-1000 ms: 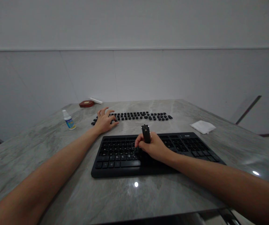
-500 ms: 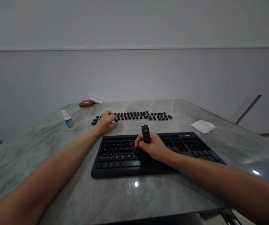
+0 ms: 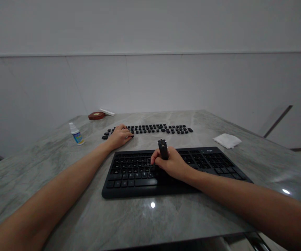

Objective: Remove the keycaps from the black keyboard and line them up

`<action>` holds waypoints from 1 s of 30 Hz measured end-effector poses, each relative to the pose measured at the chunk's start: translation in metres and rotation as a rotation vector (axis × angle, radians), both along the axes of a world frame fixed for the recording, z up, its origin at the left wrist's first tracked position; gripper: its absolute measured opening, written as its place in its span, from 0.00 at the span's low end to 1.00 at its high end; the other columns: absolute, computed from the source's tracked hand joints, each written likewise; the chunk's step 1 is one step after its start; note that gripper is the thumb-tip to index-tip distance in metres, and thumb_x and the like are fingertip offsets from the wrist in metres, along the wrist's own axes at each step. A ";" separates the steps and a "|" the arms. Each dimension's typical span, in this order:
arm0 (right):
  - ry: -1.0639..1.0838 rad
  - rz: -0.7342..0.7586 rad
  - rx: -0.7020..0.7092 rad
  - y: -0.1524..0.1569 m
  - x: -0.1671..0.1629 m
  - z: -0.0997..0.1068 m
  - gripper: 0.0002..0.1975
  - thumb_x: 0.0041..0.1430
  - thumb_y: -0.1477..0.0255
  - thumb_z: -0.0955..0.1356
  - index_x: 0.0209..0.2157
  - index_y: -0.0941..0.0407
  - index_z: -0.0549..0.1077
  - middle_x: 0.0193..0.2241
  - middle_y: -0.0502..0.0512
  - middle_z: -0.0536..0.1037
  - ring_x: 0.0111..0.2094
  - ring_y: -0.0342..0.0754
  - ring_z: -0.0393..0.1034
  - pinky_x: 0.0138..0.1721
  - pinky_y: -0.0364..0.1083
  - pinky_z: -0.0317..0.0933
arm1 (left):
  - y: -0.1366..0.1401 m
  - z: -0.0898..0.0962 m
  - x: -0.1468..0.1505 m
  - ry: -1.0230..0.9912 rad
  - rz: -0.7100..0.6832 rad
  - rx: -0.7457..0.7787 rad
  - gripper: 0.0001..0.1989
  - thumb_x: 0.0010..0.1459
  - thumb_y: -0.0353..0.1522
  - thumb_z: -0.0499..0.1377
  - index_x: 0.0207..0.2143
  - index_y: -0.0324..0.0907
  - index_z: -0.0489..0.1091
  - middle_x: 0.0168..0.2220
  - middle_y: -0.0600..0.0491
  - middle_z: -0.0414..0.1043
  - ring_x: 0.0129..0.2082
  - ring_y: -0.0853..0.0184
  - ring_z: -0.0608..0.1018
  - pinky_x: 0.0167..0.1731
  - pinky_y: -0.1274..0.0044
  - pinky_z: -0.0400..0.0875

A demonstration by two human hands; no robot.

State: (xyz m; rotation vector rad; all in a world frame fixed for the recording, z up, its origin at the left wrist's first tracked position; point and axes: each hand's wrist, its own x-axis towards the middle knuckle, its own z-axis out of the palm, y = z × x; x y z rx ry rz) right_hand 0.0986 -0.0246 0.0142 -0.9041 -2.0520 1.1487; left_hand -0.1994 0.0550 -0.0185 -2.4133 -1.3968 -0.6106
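A black keyboard [image 3: 145, 191] lies before me; many of its keys are off, while the lower rows at the left still carry keycaps. My right hand [image 3: 175, 166] is closed round an upright black keycap puller [image 3: 163, 149] over the middle of the keyboard; the tool's lower end is hidden by fingers and shadow. Beyond the keyboard's left corner, my left hand [image 3: 120, 136] pinches a small black keycap [image 3: 132, 136] at its fingertips, close to the tabletop. Loose keycaps [image 3: 147, 129] lie in rows behind, some covered by this hand.
At the left stands a white spray bottle [image 3: 76, 134] with a blue label. A reddish-brown case [image 3: 96, 115] and a white strip-like object [image 3: 107, 112] lie at the back. A folded white cloth [image 3: 227, 141] rests at the right on the grey marbled table [image 3: 93, 216].
My left fingers have shifted slightly to the right, and the keycap at their tips has moved with them. My right hand and the puller look almost unmoved.
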 end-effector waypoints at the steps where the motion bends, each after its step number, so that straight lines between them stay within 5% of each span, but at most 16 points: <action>1: 0.000 0.001 0.001 0.000 0.000 0.000 0.11 0.47 0.84 0.63 0.20 0.58 0.75 0.13 0.43 0.61 0.18 0.39 0.54 0.23 0.42 0.48 | 0.000 0.000 0.000 0.005 0.005 0.001 0.10 0.60 0.34 0.58 0.39 0.46 0.79 0.34 0.49 0.78 0.42 0.59 0.69 0.46 0.65 0.62; 13: 0.009 0.016 0.012 -0.001 0.000 0.000 0.11 0.47 0.84 0.63 0.20 0.58 0.74 0.12 0.42 0.59 0.18 0.38 0.53 0.23 0.41 0.48 | -0.004 0.001 0.002 0.031 0.046 0.015 0.09 0.58 0.33 0.57 0.32 0.44 0.78 0.40 0.50 0.78 0.44 0.58 0.68 0.47 0.64 0.61; 23: -0.002 0.022 0.041 -0.001 0.000 0.002 0.11 0.47 0.85 0.63 0.21 0.59 0.74 0.13 0.42 0.60 0.18 0.38 0.53 0.23 0.41 0.47 | -0.004 -0.001 -0.003 -0.001 0.190 0.028 0.20 0.53 0.31 0.59 0.50 0.42 0.70 0.38 0.49 0.77 0.43 0.54 0.67 0.45 0.64 0.61; 30: -0.005 0.016 0.024 -0.001 0.000 0.001 0.11 0.47 0.85 0.63 0.20 0.59 0.74 0.13 0.43 0.61 0.19 0.38 0.54 0.24 0.41 0.49 | -0.006 0.001 -0.001 -0.006 0.213 0.022 0.23 0.51 0.30 0.58 0.52 0.42 0.69 0.39 0.50 0.78 0.43 0.54 0.68 0.45 0.65 0.61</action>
